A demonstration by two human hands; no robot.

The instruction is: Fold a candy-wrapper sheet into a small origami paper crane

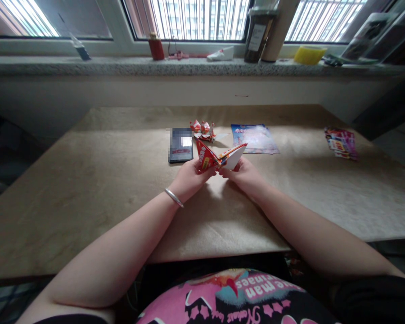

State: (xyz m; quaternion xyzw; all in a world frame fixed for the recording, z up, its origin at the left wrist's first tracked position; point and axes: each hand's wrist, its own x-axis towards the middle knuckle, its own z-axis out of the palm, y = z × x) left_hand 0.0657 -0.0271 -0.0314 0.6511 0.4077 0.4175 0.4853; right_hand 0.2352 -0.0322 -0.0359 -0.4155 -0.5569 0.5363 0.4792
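Both my hands hold a partly folded piece of red and white printed paper (219,156) just above the tan table (87,180). My left hand (189,177), with a silver bangle on its wrist, pinches the red left side. My right hand (245,173) pinches the white right flap. Fingers of both hands are closed on the paper. Behind it lie small finished folded paper figures (202,130) in the same red print.
A dark phone (181,145) lies beyond my left hand. A blue and pink leaflet (254,138) sits beyond my right hand, another colourful leaflet (340,142) far right. The windowsill holds a red cup (156,47), a dark jar (258,33) and a yellow bowl (309,54).
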